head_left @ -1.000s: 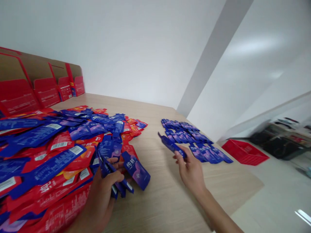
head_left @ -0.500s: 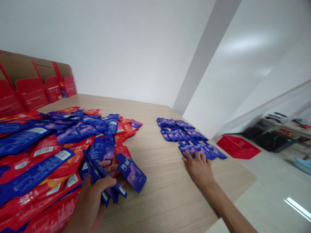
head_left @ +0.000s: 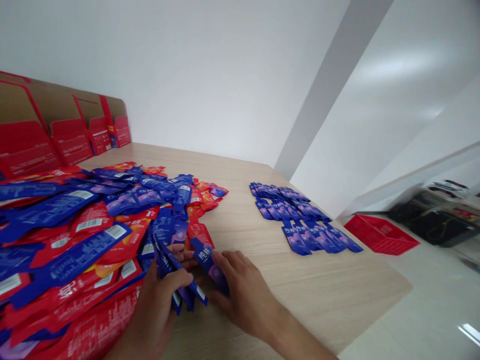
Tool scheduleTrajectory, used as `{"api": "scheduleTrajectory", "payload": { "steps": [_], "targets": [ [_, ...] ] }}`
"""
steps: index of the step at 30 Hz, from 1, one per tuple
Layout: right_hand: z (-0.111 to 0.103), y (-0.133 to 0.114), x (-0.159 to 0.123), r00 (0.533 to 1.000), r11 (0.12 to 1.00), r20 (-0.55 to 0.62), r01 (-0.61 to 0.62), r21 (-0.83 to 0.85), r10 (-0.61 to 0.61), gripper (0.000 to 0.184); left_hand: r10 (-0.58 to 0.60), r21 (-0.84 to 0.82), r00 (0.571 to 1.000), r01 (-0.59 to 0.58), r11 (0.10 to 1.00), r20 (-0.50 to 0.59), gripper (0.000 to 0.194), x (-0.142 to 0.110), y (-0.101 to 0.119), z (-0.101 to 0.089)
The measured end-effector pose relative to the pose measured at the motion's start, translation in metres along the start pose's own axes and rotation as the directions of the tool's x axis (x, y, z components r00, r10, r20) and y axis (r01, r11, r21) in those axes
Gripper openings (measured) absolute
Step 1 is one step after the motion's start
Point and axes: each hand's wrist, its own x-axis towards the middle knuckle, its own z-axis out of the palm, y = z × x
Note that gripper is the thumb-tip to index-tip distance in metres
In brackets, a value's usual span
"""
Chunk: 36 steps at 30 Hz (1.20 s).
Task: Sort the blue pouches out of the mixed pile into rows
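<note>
My left hand (head_left: 159,302) is closed round a fanned bunch of blue sachets (head_left: 176,272) at the near edge of a big heap of red and blue sachets (head_left: 75,235). My right hand (head_left: 242,292) has come beside it, and its fingers pinch one blue sachet (head_left: 208,262) that sticks out of the bunch. Further right on the wooden table (head_left: 262,300), rows of blue sachets (head_left: 300,217) lie laid out flat, apart from both hands.
Red and brown cardboard boxes (head_left: 60,135) stand along the table's far left edge by the white wall. A red plastic basket (head_left: 380,235) sits on the floor past the table's right edge, with dark blurred objects (head_left: 435,220) beyond it.
My right hand set a blue sachet down on the laid-out rows, then drew back left to the bunch in my left hand and pinched another sachet. My left hand stayed put.
</note>
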Motion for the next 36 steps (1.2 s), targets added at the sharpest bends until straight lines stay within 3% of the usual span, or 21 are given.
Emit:
{"api": "scheduleTrajectory", "payload": {
  "steps": [3, 6, 9, 11, 14, 17, 24, 31, 34, 36],
  "targets": [
    [0.007, 0.003, 0.004, 0.996, 1.0, -0.093, -0.006, 0.023, 0.008, 0.05, 0.004, 0.019, 1.0, -0.004, 1.0, 0.001, 0.068, 0.0, -0.004, -0.004],
    [0.007, 0.023, -0.001, 0.976, 0.999, -0.214, 0.04, -0.015, -0.042, 0.03, -0.009, 0.035, 1.0, 0.008, 0.999, 0.024, 0.07, 0.003, -0.01, -0.012],
    [-0.004, 0.058, -0.009, 0.918, 0.973, -0.375, 0.048, -0.226, -0.132, 0.024, -0.036, 0.065, 0.998, 0.032, 0.997, 0.05, 0.064, 0.005, -0.014, -0.017],
    [-0.016, 0.086, -0.012, 0.876, 0.897, -0.444, -0.032, -0.442, -0.188, 0.026, -0.02, 0.073, 0.998, 0.016, 0.997, 0.054, 0.063, 0.005, -0.015, -0.017],
    [-0.03, 0.122, -0.012, 0.895, 0.734, -0.426, -0.199, -0.65, -0.134, 0.028, 0.011, 0.051, 0.999, -0.013, 0.999, 0.052, 0.07, 0.004, -0.015, -0.015],
    [-0.031, 0.144, -0.013, 0.927, 0.67, -0.374, -0.267, -0.693, -0.017, 0.022, 0.008, 0.048, 0.999, -0.01, 0.999, 0.035, 0.078, 0.003, -0.015, -0.012],
    [-0.022, 0.174, -0.024, 0.902, 0.783, -0.428, -0.304, -0.543, 0.054, 0.038, -0.007, 0.043, 0.999, 0.005, 0.999, 0.034, 0.075, 0.003, -0.013, -0.012],
    [-0.046, 0.206, -0.029, 0.935, 0.906, -0.352, -0.111, -0.408, -0.044, 0.041, -0.011, 0.022, 0.999, 0.01, 1.0, 0.038, 0.07, 0.001, -0.01, -0.011],
    [-0.047, 0.194, -0.031, 0.925, 0.917, -0.38, -0.125, -0.379, -0.031, 0.042, -0.018, 0.015, 0.996, 0.017, 1.0, 0.082, 0.07, 0.002, -0.011, -0.01],
    [-0.04, 0.164, -0.032, 0.905, 0.961, -0.424, -0.08, -0.264, -0.041, 0.042, -0.038, 0.003, 0.993, 0.038, 0.999, 0.11, 0.07, 0.0, -0.011, -0.008]
  ]
}}
